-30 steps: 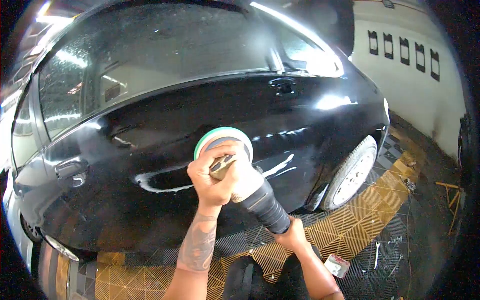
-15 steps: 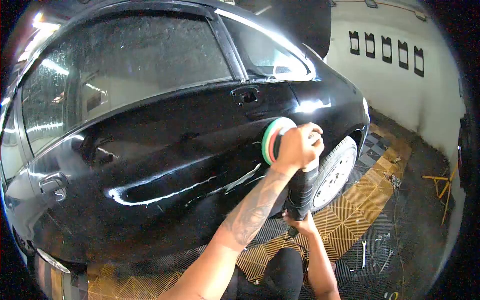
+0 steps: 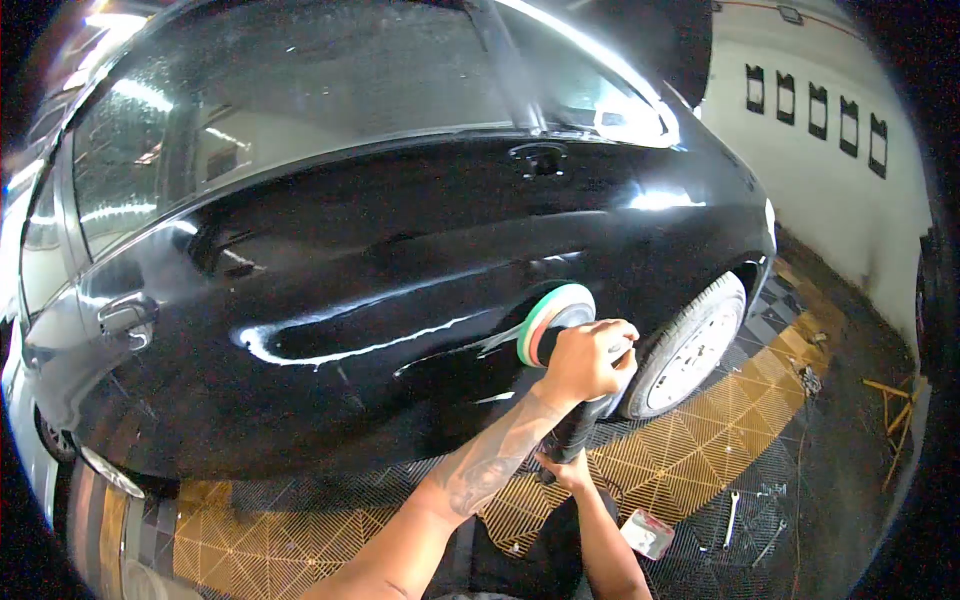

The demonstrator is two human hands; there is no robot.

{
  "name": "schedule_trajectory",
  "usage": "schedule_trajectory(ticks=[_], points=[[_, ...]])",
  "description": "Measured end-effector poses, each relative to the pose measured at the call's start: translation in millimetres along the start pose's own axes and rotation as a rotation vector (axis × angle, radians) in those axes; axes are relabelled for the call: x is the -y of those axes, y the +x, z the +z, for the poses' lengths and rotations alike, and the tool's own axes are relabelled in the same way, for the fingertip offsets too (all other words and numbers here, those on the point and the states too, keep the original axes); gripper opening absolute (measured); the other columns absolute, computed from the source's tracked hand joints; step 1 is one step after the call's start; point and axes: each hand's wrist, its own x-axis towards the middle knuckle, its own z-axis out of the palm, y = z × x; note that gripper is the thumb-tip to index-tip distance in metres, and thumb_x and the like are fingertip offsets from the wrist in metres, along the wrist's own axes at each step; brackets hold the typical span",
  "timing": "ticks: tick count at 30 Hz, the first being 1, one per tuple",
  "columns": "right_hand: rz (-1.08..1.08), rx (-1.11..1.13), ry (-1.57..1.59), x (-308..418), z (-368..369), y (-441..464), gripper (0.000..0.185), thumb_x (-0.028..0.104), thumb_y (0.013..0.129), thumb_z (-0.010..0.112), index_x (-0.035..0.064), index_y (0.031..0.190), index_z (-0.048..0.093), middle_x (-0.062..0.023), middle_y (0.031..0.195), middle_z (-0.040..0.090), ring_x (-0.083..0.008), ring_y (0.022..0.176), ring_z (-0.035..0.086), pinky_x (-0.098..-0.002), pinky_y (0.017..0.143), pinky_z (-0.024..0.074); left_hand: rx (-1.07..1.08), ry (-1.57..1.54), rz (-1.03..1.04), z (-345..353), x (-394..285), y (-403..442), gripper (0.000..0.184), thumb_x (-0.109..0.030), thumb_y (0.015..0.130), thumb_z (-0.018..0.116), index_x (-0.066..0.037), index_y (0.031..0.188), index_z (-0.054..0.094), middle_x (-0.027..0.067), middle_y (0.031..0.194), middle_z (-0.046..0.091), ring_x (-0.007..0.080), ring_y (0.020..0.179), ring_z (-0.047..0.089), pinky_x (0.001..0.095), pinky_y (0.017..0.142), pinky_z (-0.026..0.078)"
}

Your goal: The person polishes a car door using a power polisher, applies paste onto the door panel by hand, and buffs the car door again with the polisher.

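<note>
A black polisher [image 3: 575, 432] with a green-edged foam pad [image 3: 540, 318] presses against the black car door [image 3: 400, 250]. My left hand [image 3: 588, 362], at the end of a tattooed forearm, is wrapped around the head of the polisher just behind the pad. Lower down, my right hand [image 3: 566, 470] grips the rear end of the machine's body. White streaks of compound [image 3: 350, 356] form a long loop on the door, left of the pad. The pad's working face is hidden against the panel.
The rear wheel [image 3: 690, 350] is close to the right of the polisher. On the tiled floor [image 3: 680, 450] lie a small white and red box [image 3: 647, 534] and a wrench [image 3: 732, 520]. A yellow stand [image 3: 895, 420] is by the right wall. Door handle openings [image 3: 538, 160] show above.
Relative to the door, the polisher has moved down and somewhat left, with both hands still on it. My view has shifted, bringing the small box on the floor into sight.
</note>
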Motion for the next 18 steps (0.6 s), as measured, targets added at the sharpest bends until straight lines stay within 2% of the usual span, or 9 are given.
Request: schedule_trajectory(ticks=[4,5,8,9,12,14,16,17,18], points=[[-0.035,0.046,0.014,30.1,37.9,1.8,0.034,0.013,0.076,0.089,0.0027,0.102,0.07,-0.0015,0.094,0.071,-0.0142,0.082,0.062,-0.0328,0.078,0.0529,-0.12,0.004,0.064,-69.3,-9.9,-14.8,0.025,-0.005,0.071,0.076,-0.006,0.095,0.072,0.0092,0.097,0.075,0.0255,0.078,0.074,0.033,0.07,0.06],[-0.072,0.047,-0.092,22.3,46.2,6.4,0.033,0.015,0.075,0.09,0.0016,0.099,0.072,-0.0043,0.091,0.074,-0.0144,0.078,0.066,-0.0347,0.075,0.0545,-0.125,-0.004,0.066,-88.8,-12.9,-20.1,0.026,-0.004,0.071,0.076,-0.005,0.097,0.072,0.0099,0.098,0.075,0.0253,0.08,0.075,0.0332,0.073,0.06],[-0.134,0.1,-0.191,9.1,79.7,7.7,0.025,0.01,0.076,0.087,0.0028,0.094,0.07,-0.0018,0.087,0.072,-0.013,0.075,0.065,-0.0329,0.071,0.0538,-0.124,0.008,0.082,-146.8,-17.2,-41.3,0.028,-0.003,0.071,0.077,-0.002,0.098,0.072,0.0121,0.1,0.076,0.0258,0.088,0.075,0.0346,0.08,0.06],[-0.107,0.095,-0.204,3.0,95.7,10.5,0.032,0.022,0.075,0.088,0.0006,0.094,0.072,-0.0113,0.088,0.077,-0.0198,0.078,0.073,-0.0376,0.07,0.0563,-0.12,0.017,0.087,-167.2,-19.6,-46.5,0.027,-0.002,0.071,0.077,-0.002,0.097,0.072,0.0124,0.099,0.076,0.0261,0.088,0.075,0.0346,0.081,0.06],[-0.28,0.132,-0.305,10.8,133.3,4.7,0.036,0.028,0.075,0.087,0.0014,0.094,0.072,-0.0144,0.088,0.076,-0.0254,0.08,0.075,-0.0379,0.071,0.0565,-0.143,0.044,0.044,-225.3,-29.7,-67.3,0.022,-0.003,0.071,0.076,0.0,0.092,0.072,0.014,0.099,0.076,0.0264,0.091,0.076,0.036,0.085,0.059],[-0.287,0.143,-0.317,17.2,160.4,-0.5,0.036,0.024,0.073,0.085,0.0013,0.097,0.071,-0.0176,0.09,0.075,-0.0303,0.084,0.075,-0.0392,0.073,0.057,-0.191,0.037,-0.008,-261.1,-35.3,-81.0,0.021,-0.006,0.072,0.075,0.001,0.091,0.072,0.0147,0.097,0.077,0.0266,0.09,0.076,0.0361,0.086,0.059],[-0.362,0.177,-0.383,35.1,184.3,-4.5,0.033,0.018,0.074,0.086,-0.0016,0.097,0.072,-0.0167,0.09,0.076,-0.0222,0.085,0.076,-0.0356,0.075,0.0572,-0.223,0.134,-0.018,-299.3,-36.6,-97.6,0.021,-0.009,0.072,0.073,0.002,0.091,0.072,0.0167,0.095,0.077,0.0282,0.088,0.077,0.0372,0.086,0.059],[-0.357,0.197,-0.277,42.8,197.9,-6.1,0.042,0.018,0.071,0.085,-0.0019,0.105,0.071,-0.0207,0.094,0.075,-0.0282,0.092,0.076,-0.0372,0.078,0.0576,-0.281,0.141,-0.031,-315.9,-38.1,-105.9,0.02,-0.011,0.073,0.072,0.001,0.09,0.071,0.0183,0.095,0.077,0.0287,0.088,0.076,0.0375,0.085,0.059],[-0.376,0.228,-0.352,40.5,206.8,-7.5,0.049,0.016,0.069,0.083,-0.0027,0.112,0.068,-0.0225,0.096,0.074,-0.0351,0.093,0.074,-0.0383,0.08,0.0579,-0.342,0.146,-0.047,-330.9,-40.1,-116.2,0.02,-0.012,0.073,0.071,0.0,0.088,0.071,0.0198,0.094,0.076,0.0292,0.087,0.076,0.0378,0.085,0.059]])
